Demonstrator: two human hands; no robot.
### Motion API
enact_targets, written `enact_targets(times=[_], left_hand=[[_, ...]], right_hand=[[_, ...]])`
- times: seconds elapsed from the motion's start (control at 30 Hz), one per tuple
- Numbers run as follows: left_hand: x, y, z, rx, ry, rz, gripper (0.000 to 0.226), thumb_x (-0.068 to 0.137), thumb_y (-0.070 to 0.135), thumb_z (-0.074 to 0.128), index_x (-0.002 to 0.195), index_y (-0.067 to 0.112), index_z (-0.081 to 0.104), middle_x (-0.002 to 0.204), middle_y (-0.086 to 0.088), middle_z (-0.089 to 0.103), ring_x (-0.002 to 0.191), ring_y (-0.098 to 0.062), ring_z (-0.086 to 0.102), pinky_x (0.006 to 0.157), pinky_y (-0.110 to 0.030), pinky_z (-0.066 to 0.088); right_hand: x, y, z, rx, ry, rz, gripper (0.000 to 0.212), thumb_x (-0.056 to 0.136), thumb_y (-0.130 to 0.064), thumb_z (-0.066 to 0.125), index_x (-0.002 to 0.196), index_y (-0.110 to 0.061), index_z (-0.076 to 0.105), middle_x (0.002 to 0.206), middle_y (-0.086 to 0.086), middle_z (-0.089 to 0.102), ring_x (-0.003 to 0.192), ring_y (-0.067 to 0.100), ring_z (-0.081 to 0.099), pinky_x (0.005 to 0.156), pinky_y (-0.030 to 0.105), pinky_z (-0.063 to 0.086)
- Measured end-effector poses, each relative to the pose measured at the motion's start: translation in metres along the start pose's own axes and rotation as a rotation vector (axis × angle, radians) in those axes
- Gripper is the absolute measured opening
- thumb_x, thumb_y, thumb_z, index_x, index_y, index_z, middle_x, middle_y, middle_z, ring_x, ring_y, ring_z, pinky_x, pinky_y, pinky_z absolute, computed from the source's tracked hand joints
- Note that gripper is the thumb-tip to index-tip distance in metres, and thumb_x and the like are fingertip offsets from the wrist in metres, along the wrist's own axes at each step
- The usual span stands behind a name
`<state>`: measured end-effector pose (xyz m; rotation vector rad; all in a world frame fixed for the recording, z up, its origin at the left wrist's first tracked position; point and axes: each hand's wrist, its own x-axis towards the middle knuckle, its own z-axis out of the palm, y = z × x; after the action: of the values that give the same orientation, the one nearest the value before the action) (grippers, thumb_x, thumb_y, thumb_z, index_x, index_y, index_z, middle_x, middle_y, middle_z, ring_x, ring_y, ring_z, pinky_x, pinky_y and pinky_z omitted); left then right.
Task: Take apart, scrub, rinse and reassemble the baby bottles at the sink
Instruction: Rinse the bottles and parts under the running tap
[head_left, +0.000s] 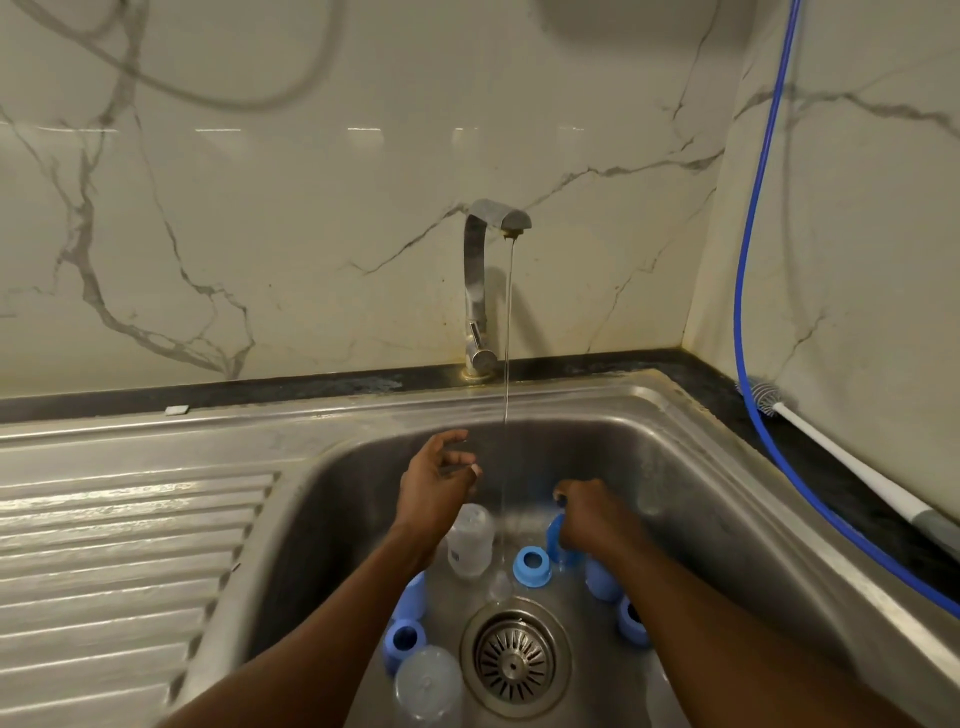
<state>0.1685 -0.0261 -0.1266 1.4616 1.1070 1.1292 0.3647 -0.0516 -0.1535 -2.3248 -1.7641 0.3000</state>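
Disassembly looks done: clear bottles (470, 540) and blue collars (531, 564) lie apart round the sink (675, 410) drain (511, 662). Right hand (584, 514) grips a blue part (555, 540); left hand (436, 473) curls loosely, and I cannot tell whether it holds anything. Reassembly remains.

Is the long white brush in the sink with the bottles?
No, the white brush lies on the dark counter right of the sink.

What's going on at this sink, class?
A person is washing dismantled baby bottles in a steel sink. The right hand grips a blue cap beside the thin stream from the tap; the left hand hovers, fingers curled, hold unclear. A clear bottle and blue collar lie near the drain.
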Motion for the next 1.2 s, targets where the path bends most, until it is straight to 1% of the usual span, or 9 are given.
enact_targets(times=[0.2, 0.4, 0.5, 0.67, 0.8, 0.9, 1.1, 1.17, 1.2], left_hand=[[-0.001, 0.014, 0.000, 0.029, 0.105, 0.018, 0.036, 0.095, 0.005, 0.059, 0.130, 0.013, 0.055, 0.107, -0.011, 0.068, 0.100, -0.024, 0.068, 0.092, -0.042, 0.056], [0.039, 0.073, 0.006, 0.167, 0.204, 0.158, 0.042, 0.095, 0.018, 0.064, 0.135, 0.015, 0.053, 0.116, -0.010, 0.066, 0.102, -0.024, 0.066, 0.089, -0.043, 0.057], [0.068, 0.107, 0.013, 0.153, 0.266, 0.181, 0.043, 0.094, 0.019, 0.065, 0.136, 0.017, 0.055, 0.113, -0.007, 0.067, 0.099, -0.022, 0.067, 0.085, -0.040, 0.059], [0.094, 0.116, 0.021, 0.189, 0.288, 0.129, 0.022, 0.092, 0.017, 0.068, 0.112, 0.009, 0.072, 0.106, -0.014, 0.071, 0.090, -0.023, 0.069, 0.086, -0.038, 0.059], [0.104, 0.117, 0.016, 0.175, 0.337, 0.096, 0.003, 0.089, 0.010, 0.072, 0.086, 0.010, 0.073, 0.098, -0.016, 0.070, 0.075, -0.024, 0.072, 0.072, -0.030, 0.061], [0.105, 0.098, 0.001, 0.109, 0.375, 0.012, 0.019, 0.088, 0.002, 0.071, 0.071, 0.011, 0.068, 0.087, -0.016, 0.073, 0.069, -0.023, 0.072, 0.066, -0.029, 0.060], [0.101, 0.075, -0.003, 0.117, 0.398, -0.053, 0.015, 0.093, 0.003, 0.064, 0.079, 0.007, 0.065, 0.091, -0.021, 0.072, 0.060, -0.023, 0.065, 0.054, -0.030, 0.055], [0.093, 0.075, -0.001, 0.100, 0.365, -0.060, 0.002, 0.093, 0.010, 0.065, 0.093, 0.008, 0.064, 0.096, -0.020, 0.071, 0.064, -0.024, 0.065, 0.061, -0.036, 0.059], [0.085, 0.072, -0.002, 0.112, 0.332, -0.071, 0.013, 0.093, 0.014, 0.067, 0.104, 0.010, 0.061, 0.099, -0.018, 0.069, 0.068, -0.024, 0.066, 0.066, -0.038, 0.060]], right_hand=[[-0.001, -0.007, -0.021, 0.158, 0.170, -0.007, 0.034, 0.086, -0.023, 0.067, 0.119, -0.019, 0.060, 0.120, 0.003, 0.059, 0.107, 0.022, 0.060, 0.089, 0.034, 0.052], [0.002, -0.011, -0.020, 0.304, 0.179, -0.018, 0.021, 0.088, -0.021, 0.061, 0.108, -0.018, 0.065, 0.113, 0.004, 0.064, 0.102, 0.020, 0.061, 0.076, 0.025, 0.041], [0.000, -0.017, -0.023, 0.352, 0.197, -0.057, 0.018, 0.090, -0.015, 0.057, 0.103, -0.010, 0.068, 0.105, 0.008, 0.069, 0.096, 0.020, 0.064, 0.075, 0.026, 0.047], [-0.006, -0.022, -0.025, 0.460, 0.203, -0.124, 0.021, 0.093, -0.016, 0.059, 0.113, -0.016, 0.065, 0.110, 0.004, 0.066, 0.104, 0.019, 0.062, 0.092, 0.030, 0.050], [-0.008, -0.022, -0.026, 0.512, 0.191, -0.116, 0.019, 0.093, -0.016, 0.059, 0.111, -0.017, 0.066, 0.110, 0.005, 0.067, 0.103, 0.018, 0.063, 0.093, 0.032, 0.051], [-0.007, -0.018, -0.027, 0.539, 0.218, -0.080, 0.019, 0.091, -0.014, 0.060, 0.106, -0.017, 0.070, 0.109, 0.003, 0.068, 0.103, 0.020, 0.064, 0.089, 0.028, 0.050], [-0.003, -0.018, -0.023, 0.576, 0.216, -0.014, 0.020, 0.090, -0.008, 0.058, 0.100, -0.020, 0.071, 0.106, 0.002, 0.069, 0.096, 0.018, 0.063, 0.079, 0.024, 0.048], [-0.004, -0.018, -0.024, 0.572, 0.214, -0.007, 0.023, 0.088, -0.005, 0.056, 0.097, -0.020, 0.071, 0.105, 0.002, 0.069, 0.094, 0.018, 0.063, 0.077, 0.024, 0.047], [-0.005, -0.019, -0.025, 0.562, 0.215, -0.009, 0.024, 0.088, -0.004, 0.055, 0.095, -0.020, 0.070, 0.105, 0.002, 0.069, 0.094, 0.019, 0.063, 0.078, 0.026, 0.049]])
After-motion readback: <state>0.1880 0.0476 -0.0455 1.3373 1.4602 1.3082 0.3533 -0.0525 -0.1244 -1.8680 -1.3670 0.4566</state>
